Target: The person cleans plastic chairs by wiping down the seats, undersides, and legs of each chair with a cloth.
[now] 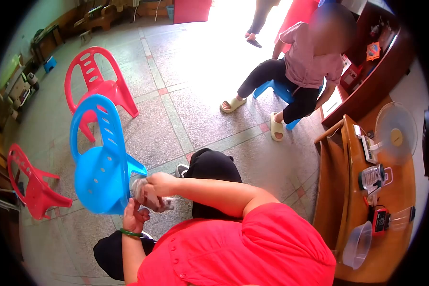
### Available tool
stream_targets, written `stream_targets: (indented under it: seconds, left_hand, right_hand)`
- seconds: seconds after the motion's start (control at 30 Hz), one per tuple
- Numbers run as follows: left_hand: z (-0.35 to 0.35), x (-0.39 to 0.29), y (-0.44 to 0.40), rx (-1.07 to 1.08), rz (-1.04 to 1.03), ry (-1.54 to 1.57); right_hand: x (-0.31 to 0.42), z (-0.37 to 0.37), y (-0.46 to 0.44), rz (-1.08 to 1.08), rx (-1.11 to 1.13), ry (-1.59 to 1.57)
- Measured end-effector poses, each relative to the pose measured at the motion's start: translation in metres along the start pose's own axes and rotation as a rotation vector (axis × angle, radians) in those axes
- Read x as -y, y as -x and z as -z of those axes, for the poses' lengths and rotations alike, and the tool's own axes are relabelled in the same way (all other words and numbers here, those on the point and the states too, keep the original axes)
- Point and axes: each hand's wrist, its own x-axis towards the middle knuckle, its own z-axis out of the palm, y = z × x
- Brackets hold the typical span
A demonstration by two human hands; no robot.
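Note:
My right hand [161, 184] is closed around a crinkled clear plastic bag [152, 199] with something dark reddish-brown inside, which I cannot make out. Just below the bag is my left hand [135, 217], palm up, its fingers partly curled and apart, with a green bangle [130, 232] on the wrist. Nothing nameable shows in that palm. Both hands are beside the front edge of a blue plastic chair [97, 178], over my lap. Whether the left fingertips touch the bag or the chair is unclear.
Two red plastic chairs [97, 88] stand to the left and behind the blue one. A person [295, 66] sits on a blue stool across the floor. On the right, a wooden table [352, 181] holds a fan [396, 136], a glass jug [372, 177] and a plastic tub [357, 245].

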Motion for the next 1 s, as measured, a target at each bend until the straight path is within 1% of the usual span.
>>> stream_targets:
  seconds: [0.03, 0.07, 0.1, 0.13, 0.17, 0.23, 0.3, 0.33, 0.37, 0.43, 0.5, 0.57, 0.6, 0.63, 0.7, 0.73, 0.8, 0.87, 0.93, 1.0]
  left_hand:
    - [0.007, 0.003, -0.003, 0.041, -0.013, -0.073]
    - [0.013, 0.005, -0.006, 0.081, -0.031, -0.147]
    - [0.012, 0.004, -0.008, 0.120, -0.049, -0.223]
    - [-0.002, 0.004, -0.006, 0.034, -0.056, -0.336]
    - [0.003, 0.006, -0.008, 0.033, -0.058, -0.332]
    - [0.009, 0.010, -0.013, -0.024, -0.017, -0.420]
    - [0.011, 0.012, -0.013, -0.032, -0.013, -0.424]
    - [0.013, 0.014, -0.015, -0.050, -0.023, -0.455]
    - [0.015, 0.016, -0.016, -0.066, -0.032, -0.488]
    - [0.018, 0.018, -0.017, -0.100, -0.058, -0.481]
    - [0.021, 0.020, -0.021, -0.164, -0.108, -0.463]
    - [0.025, 0.022, -0.023, -0.180, -0.132, -0.454]
    - [0.026, 0.022, -0.023, -0.222, -0.172, -0.465]
    - [0.027, 0.021, -0.023, -0.264, -0.212, -0.474]
    - [0.030, 0.021, -0.024, -0.283, -0.228, -0.450]
    - [0.033, 0.023, -0.025, -0.296, -0.237, -0.476]
    - [0.037, 0.025, -0.026, -0.309, -0.250, -0.502]
    - [0.037, 0.027, -0.026, -0.325, -0.249, -0.608]
    - [0.036, 0.029, -0.026, -0.318, -0.233, -0.634]
    - [0.036, 0.032, -0.027, -0.311, -0.217, -0.661]
  right_hand:
    - [-0.006, -0.001, -0.005, -0.054, -0.102, -0.156]
    - [-0.014, -0.005, -0.012, -0.101, -0.104, -0.324]
    - [-0.014, -0.004, -0.013, -0.102, -0.099, -0.318]
    - [-0.014, -0.004, -0.013, -0.160, -0.110, -0.401]
    - [-0.014, -0.004, -0.014, -0.218, -0.122, -0.485]
    - [-0.012, -0.004, -0.016, -0.195, -0.147, -0.464]
    - [0.000, 0.005, -0.006, -0.279, -0.009, -0.327]
    - [0.015, 0.016, 0.002, -0.356, 0.087, -0.414]
    - [0.003, 0.006, -0.004, -0.351, 0.087, -0.412]
    - [-0.002, -0.003, -0.009, -0.224, -0.086, -0.151]
    - [-0.015, -0.004, -0.008, -0.195, -0.094, -0.097]
    - [-0.036, -0.014, -0.016, -0.163, -0.202, -0.051]
    - [-0.012, 0.006, -0.004, -0.289, -0.128, -0.141]
    - [-0.013, 0.007, -0.006, -0.283, -0.127, -0.136]
    - [-0.019, 0.004, -0.008, -0.360, -0.135, -0.224]
    - [-0.024, 0.000, -0.010, -0.356, -0.135, -0.223]
    - [-0.029, -0.005, -0.011, -0.289, -0.169, -0.116]
    - [-0.024, -0.003, -0.007, -0.285, -0.187, -0.158]
    - [-0.012, 0.005, 0.002, -0.285, -0.202, -0.200]
    - [-0.002, 0.015, 0.008, -0.297, -0.034, -0.203]
